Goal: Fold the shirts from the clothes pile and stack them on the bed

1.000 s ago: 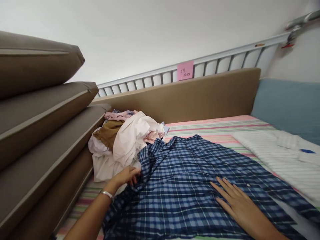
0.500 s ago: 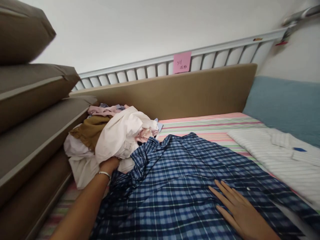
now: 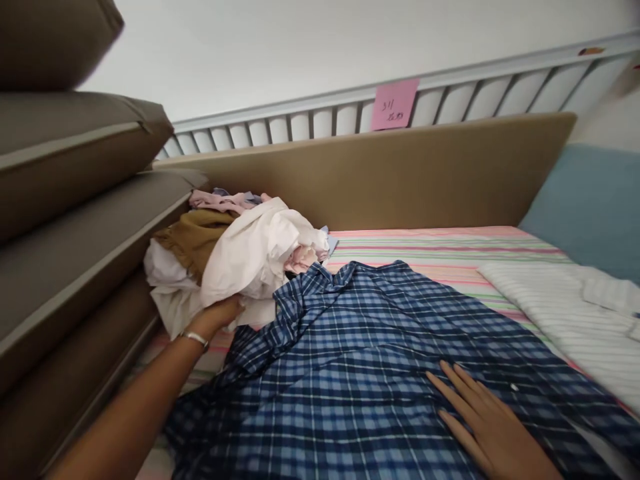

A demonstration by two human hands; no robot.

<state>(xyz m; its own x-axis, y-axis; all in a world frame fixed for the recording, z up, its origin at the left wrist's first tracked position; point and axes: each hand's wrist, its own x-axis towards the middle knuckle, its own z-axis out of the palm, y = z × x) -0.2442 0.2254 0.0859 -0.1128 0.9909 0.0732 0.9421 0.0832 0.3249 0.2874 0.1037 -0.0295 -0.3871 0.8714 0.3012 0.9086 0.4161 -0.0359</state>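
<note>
A blue plaid shirt lies spread over the striped bedding, slightly wrinkled. My right hand rests flat on the right part of the shirt, its fingers stretched out and holding nothing. My left hand, with a bracelet at the wrist, reaches to the lower edge of a heap of clothes. Its fingers are hidden at a white garment, so their grip does not show. Beside that garment in the heap are a mustard-brown garment and a pink one.
Stacked brown cushions rise at the left. A tan padded board and a white railing with a pink note stand behind the bedding. A white striped garment lies right, near a blue panel.
The view has shifted, moving the scene rightward in the picture. My left hand stays at the heap, and more of the shirt's lower left shows. My right hand remains flat on the shirt.
</note>
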